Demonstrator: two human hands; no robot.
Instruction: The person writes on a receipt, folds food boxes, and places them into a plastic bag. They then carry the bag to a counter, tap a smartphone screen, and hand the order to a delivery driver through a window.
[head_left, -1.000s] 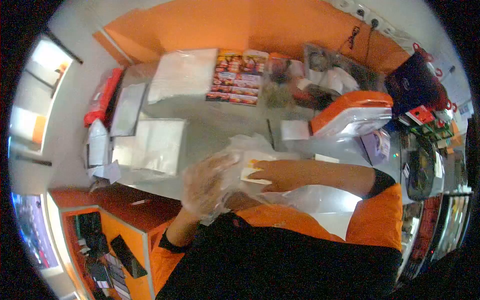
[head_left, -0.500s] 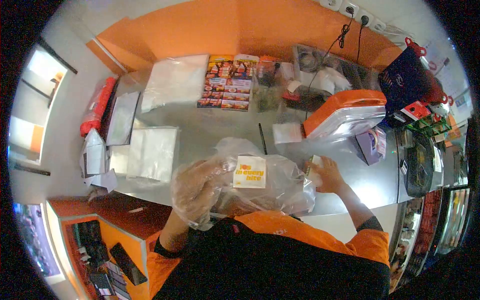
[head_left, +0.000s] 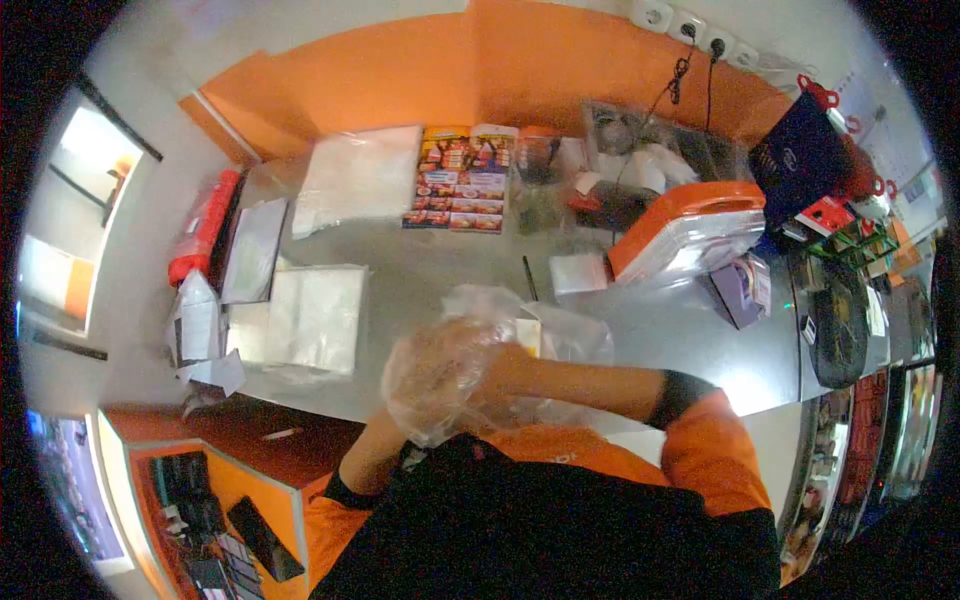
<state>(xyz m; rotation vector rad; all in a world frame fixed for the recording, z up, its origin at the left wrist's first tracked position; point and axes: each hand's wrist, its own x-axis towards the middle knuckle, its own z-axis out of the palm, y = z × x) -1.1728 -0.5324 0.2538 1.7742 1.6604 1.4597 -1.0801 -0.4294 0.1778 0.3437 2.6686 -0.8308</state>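
Note:
A clear plastic bag [head_left: 585, 340] lies in front of my body at the table's near edge, with a printed white label [head_left: 528, 335] partly showing. Crinkled film covers my left hand [head_left: 425, 375], and its fingers are too blurred to make out. Across the bag reaches my right arm, and my right hand [head_left: 490, 365] meets the left one at the film. Its fingers are hidden or smeared. Beyond the bag, a thin black pen-like stick [head_left: 530, 278] lies on the metal table [head_left: 450, 265].
An orange-and-silver sealer-like device [head_left: 690, 230] stands right of centre. Printed leaflets [head_left: 460, 185] and stacks of clear bags [head_left: 355, 180] lie at the back. A red roll [head_left: 205, 225] is at the left, a purple holder [head_left: 740, 290] at the right.
My right hand has moved left from the bag's right side to my left hand, and its arm now crosses the bag. The label has become partly covered.

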